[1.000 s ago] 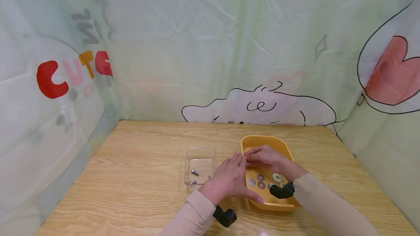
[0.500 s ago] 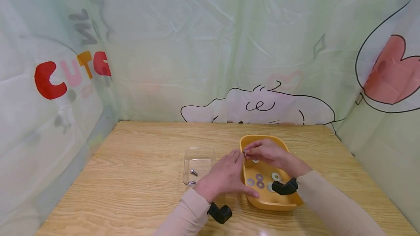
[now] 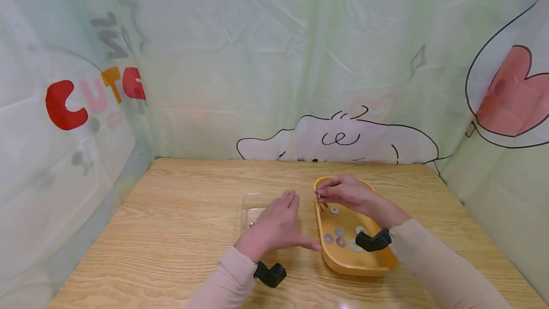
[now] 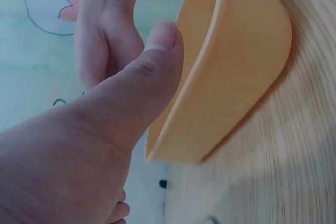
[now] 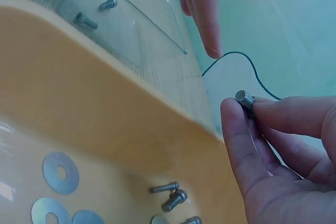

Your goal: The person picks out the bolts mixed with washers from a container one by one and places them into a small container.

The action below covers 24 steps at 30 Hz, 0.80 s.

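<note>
My right hand point(image 3: 353, 197) pinches a small metal screw point(image 5: 244, 99) between thumb and fingertips, raised at the far left corner of the yellow-orange tray point(image 3: 347, 270). Below it in that tray lie several more screws point(image 5: 175, 201) and flat metal washers point(image 5: 61, 173). My left hand point(image 3: 274, 225) has its fingers straight and its thumb spread toward the tray's left wall, holding nothing. It overlaps the clear plastic box point(image 3: 245, 206) in the head view and hides much of it. Three screws point(image 5: 108, 4) show in that box in the right wrist view.
Both containers stand on a wood-grain table point(image 3: 184, 223), the clear box left of the tray. A printed curtain point(image 3: 223, 61) surrounds the table at the back and sides. Black wrist cameras point(image 3: 270, 274) sit on both wrists.
My left hand has left the tray's edge and moved left over the clear box. My right hand has lifted a screw out of the tray's far left corner and shifted slightly up.
</note>
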Motion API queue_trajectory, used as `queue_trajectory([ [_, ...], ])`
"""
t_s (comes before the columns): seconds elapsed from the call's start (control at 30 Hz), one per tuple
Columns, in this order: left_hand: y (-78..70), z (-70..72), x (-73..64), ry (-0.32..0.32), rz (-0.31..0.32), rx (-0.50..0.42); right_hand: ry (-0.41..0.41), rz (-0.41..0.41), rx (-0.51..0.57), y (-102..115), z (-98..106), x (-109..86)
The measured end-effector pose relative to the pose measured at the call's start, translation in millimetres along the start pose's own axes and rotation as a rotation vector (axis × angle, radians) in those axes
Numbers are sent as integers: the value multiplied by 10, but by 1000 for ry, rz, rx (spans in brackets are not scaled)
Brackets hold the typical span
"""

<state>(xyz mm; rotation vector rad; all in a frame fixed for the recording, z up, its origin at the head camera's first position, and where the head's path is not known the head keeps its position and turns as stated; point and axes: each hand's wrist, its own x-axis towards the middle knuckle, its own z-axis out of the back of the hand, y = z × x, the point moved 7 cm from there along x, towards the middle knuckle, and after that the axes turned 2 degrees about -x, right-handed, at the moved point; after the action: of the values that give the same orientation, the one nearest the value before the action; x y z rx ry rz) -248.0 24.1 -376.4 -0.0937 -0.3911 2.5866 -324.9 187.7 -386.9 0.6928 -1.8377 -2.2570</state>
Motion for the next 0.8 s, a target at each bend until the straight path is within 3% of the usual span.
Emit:
queue_trajectory([
  [0.53,465,63,-207,-47,117,-137,72,31,-63,202,-300,31],
  [0.8,610,94,-301,-68,144,-138,77,50,-151,247,-504,117],
])
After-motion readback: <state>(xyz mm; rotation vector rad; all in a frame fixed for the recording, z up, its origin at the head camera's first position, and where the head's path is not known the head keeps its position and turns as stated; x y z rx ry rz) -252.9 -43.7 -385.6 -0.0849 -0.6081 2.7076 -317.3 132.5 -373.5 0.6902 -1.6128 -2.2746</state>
